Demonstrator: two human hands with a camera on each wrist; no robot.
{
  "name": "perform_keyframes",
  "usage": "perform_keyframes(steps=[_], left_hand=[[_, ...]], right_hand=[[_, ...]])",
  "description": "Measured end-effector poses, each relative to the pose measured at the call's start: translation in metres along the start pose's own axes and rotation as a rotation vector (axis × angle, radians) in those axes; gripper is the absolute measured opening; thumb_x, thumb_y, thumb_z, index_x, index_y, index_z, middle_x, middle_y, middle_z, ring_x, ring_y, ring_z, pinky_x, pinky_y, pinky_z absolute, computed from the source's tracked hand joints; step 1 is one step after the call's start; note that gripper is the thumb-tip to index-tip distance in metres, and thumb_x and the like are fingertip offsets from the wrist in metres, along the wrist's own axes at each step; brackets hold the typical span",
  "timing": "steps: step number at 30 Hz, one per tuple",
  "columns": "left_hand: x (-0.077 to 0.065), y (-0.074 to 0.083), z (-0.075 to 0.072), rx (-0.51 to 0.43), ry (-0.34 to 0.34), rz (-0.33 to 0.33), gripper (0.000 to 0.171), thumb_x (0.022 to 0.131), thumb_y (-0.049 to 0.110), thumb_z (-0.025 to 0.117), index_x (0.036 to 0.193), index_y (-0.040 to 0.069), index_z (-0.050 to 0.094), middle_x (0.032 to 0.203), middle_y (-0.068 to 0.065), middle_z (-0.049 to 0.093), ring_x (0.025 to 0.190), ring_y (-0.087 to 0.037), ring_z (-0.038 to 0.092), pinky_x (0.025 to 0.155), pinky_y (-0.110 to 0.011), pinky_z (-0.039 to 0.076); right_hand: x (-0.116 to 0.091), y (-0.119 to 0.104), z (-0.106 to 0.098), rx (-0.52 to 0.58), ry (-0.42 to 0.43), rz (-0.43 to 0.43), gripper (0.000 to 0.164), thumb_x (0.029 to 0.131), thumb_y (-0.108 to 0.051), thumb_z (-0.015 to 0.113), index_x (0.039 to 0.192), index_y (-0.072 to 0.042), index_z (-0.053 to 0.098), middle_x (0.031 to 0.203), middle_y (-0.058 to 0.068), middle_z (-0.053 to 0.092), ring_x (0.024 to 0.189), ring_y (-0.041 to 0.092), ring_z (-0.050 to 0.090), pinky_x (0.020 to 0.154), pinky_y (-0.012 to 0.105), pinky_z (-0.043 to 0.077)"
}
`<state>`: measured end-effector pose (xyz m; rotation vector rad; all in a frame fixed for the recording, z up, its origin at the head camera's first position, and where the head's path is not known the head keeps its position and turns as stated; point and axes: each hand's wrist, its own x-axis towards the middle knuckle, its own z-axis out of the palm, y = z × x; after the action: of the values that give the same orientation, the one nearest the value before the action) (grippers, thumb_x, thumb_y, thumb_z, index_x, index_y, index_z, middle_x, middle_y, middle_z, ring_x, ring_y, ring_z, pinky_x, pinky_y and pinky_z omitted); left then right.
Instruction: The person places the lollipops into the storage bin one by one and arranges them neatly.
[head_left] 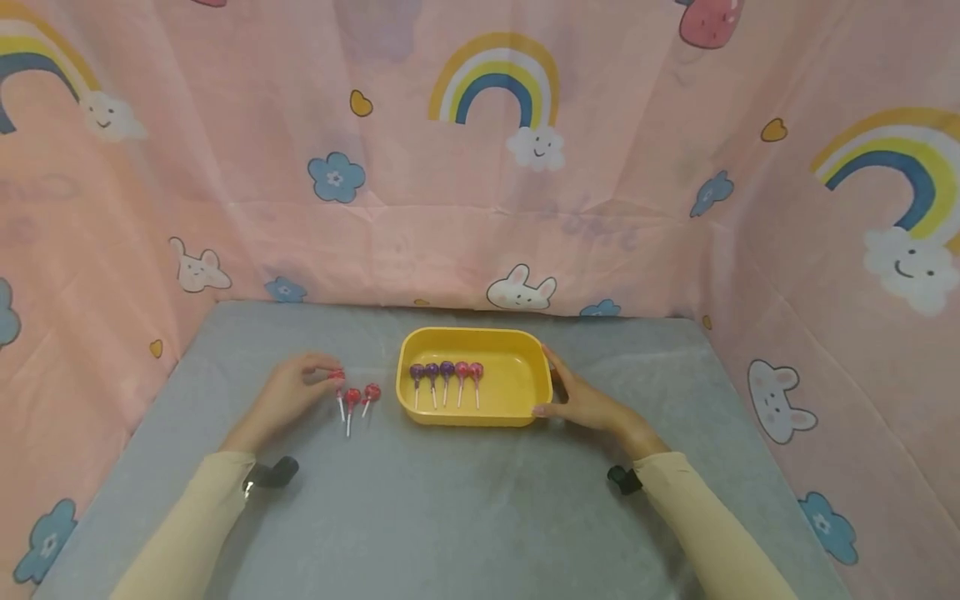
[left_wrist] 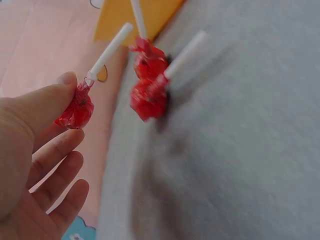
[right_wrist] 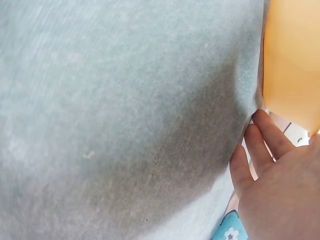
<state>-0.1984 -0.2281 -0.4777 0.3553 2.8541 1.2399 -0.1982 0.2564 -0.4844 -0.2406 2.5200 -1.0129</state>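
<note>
My left hand [head_left: 287, 390] pinches a red-wrapped lollipop [left_wrist: 77, 109] between thumb and index finger, its white stick pointing up and away in the left wrist view. The other fingers are spread loosely. Two more red lollipops [head_left: 352, 398] lie on the table just right of that hand. In the yellow tray [head_left: 517, 383], three purple lollipops [head_left: 447, 369] and two pink lollipops [head_left: 477, 370] lie in a row, sticks toward me. My right hand [head_left: 588, 404] holds the tray's right end, thumb at the front corner and fingers toward the back; the right wrist view shows only part of this grip.
Grey cloth covers the table [head_left: 450, 508]. A pink printed curtain [head_left: 420, 233] stands along the back and both sides. A dark wrist strap [head_left: 273, 472] sits on the left sleeve, another strap [head_left: 624, 479] on the right.
</note>
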Motion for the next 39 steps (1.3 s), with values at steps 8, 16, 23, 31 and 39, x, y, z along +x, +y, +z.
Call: perform_keyframes(steps=[8, 16, 23, 31, 39], left_hand=[[0.019, 0.022, 0.002, 0.025, 0.01, 0.05, 0.035, 0.089, 0.033, 0.074, 0.116, 0.012, 0.073, 0.128, -0.011, 0.067, 0.126, -0.034, 0.057, 0.107, -0.057, 0.044], [0.035, 0.047, 0.008, -0.001, -0.015, 0.095, 0.037, 0.087, 0.033, 0.076, 0.117, 0.011, 0.073, 0.127, -0.009, 0.067, 0.125, -0.032, 0.058, 0.106, -0.054, 0.047], [0.047, 0.064, 0.015, 0.001, -0.033, 0.124, 0.036, 0.087, 0.033, 0.076, 0.115, 0.01, 0.073, 0.125, -0.008, 0.068, 0.122, -0.03, 0.059, 0.107, -0.053, 0.047], [0.057, 0.079, 0.025, -0.01, -0.04, 0.19, 0.029, 0.088, 0.027, 0.075, 0.113, 0.011, 0.073, 0.122, -0.008, 0.068, 0.121, -0.029, 0.059, 0.106, -0.05, 0.049], [0.069, 0.093, 0.036, -0.038, -0.056, 0.236, 0.029, 0.089, 0.026, 0.075, 0.112, 0.01, 0.073, 0.119, -0.005, 0.069, 0.118, -0.025, 0.06, 0.107, -0.047, 0.049]], right_hand=[[0.0, 0.0, 0.0, -0.014, 0.004, -0.003, 0.116, 0.08, -0.056, 0.076, 0.158, -0.036, -0.008, 0.158, 0.016, 0.034, 0.149, 0.038, 0.028, 0.12, 0.066, 0.018], [0.0, 0.002, 0.002, -0.001, 0.003, -0.015, 0.117, 0.079, -0.056, 0.077, 0.158, -0.037, -0.008, 0.157, 0.015, 0.036, 0.149, 0.037, 0.028, 0.121, 0.066, 0.016], [-0.001, 0.001, 0.001, 0.003, 0.008, -0.006, 0.116, 0.08, -0.055, 0.076, 0.158, -0.037, -0.009, 0.16, 0.016, 0.03, 0.15, 0.038, 0.025, 0.121, 0.066, 0.016], [-0.002, 0.0, 0.0, 0.002, 0.008, -0.003, 0.118, 0.079, -0.056, 0.076, 0.158, -0.036, -0.008, 0.161, 0.015, 0.031, 0.15, 0.037, 0.025, 0.121, 0.066, 0.015], [-0.001, 0.001, 0.001, -0.01, 0.013, 0.018, 0.119, 0.077, -0.059, 0.076, 0.158, -0.038, -0.008, 0.16, 0.015, 0.032, 0.15, 0.037, 0.025, 0.12, 0.067, 0.016]])
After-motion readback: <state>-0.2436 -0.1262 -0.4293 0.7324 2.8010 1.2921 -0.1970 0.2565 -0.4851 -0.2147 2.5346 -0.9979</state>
